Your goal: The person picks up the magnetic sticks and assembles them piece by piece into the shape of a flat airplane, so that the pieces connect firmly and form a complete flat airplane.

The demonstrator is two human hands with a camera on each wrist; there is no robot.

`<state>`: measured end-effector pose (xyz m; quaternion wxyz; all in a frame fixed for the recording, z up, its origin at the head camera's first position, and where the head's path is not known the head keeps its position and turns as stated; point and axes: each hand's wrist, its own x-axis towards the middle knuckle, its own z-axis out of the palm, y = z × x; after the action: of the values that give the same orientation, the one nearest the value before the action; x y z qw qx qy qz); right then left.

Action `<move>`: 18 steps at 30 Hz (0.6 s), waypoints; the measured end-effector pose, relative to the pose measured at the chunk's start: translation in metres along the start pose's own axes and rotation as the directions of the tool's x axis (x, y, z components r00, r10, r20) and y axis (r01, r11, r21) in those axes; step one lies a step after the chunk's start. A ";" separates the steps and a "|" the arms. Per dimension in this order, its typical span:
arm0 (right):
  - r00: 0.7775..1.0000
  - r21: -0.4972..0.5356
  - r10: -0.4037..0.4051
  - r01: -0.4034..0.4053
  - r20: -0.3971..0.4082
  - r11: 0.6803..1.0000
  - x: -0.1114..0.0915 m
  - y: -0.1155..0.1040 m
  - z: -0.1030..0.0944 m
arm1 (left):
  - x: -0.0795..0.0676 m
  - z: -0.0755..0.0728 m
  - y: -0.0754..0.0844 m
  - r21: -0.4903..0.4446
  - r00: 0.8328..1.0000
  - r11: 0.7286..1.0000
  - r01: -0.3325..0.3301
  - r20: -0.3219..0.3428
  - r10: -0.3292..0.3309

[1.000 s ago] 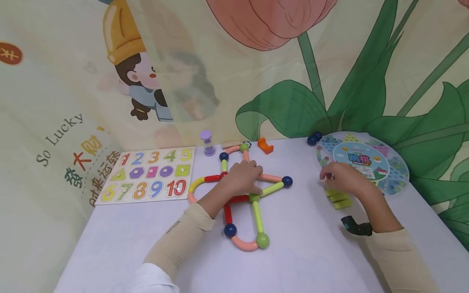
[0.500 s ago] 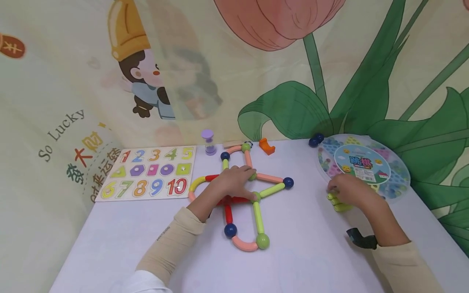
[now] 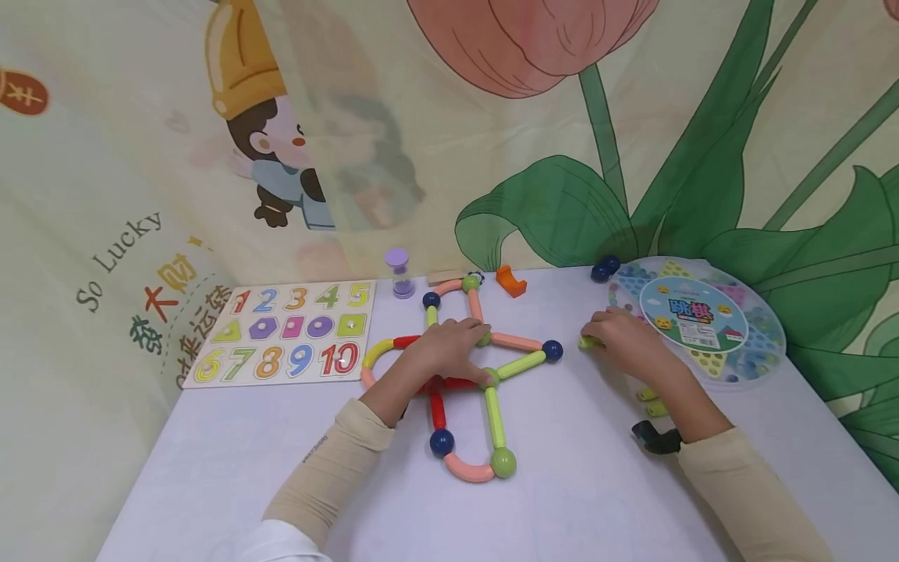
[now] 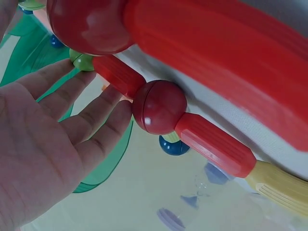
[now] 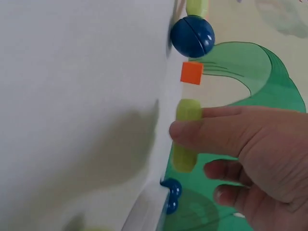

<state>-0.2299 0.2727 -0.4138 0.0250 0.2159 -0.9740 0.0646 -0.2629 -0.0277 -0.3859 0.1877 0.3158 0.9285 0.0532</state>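
Observation:
On the white table lies a flat figure of coloured rods and balls. My left hand [image 3: 453,349] spreads over its middle. In the left wrist view its fairly straight fingers touch a red ball [image 4: 160,107] and lie by a green ball [image 4: 83,60]; its thumb rests near another green ball [image 3: 489,378]. Right of the figure, my right hand [image 3: 627,341] pinches a light green rod [image 5: 185,158] between thumb and forefinger, above the table. Nearest to it in the figure is the blue ball [image 3: 552,351]. Two more green rods [image 3: 656,407] lie by the right wrist, partly covered.
A number puzzle board [image 3: 281,333] lies at the left. Along the back are a purple sand timer [image 3: 401,275], an orange curved piece [image 3: 511,282] and blue balls [image 3: 604,269]. A round board game [image 3: 762,328] lies at the right, against the printed cloth wall.
My right hand has taken one green rod from the small group beside the round board game and moved left with it. The left hand shifted slightly, then stayed still.

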 end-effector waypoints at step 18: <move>0.983 0.207 0.148 -0.167 0.104 0.964 -0.040 0.010 -0.022 | 0.001 0.002 -0.002 0.000 1.000 1.000 -0.007 0.002 0.007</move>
<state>-0.1975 0.3010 -0.3962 -0.0465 0.1417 -0.9755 0.1614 -0.2636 -0.0285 -0.3886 0.1884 0.3189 0.9273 0.0537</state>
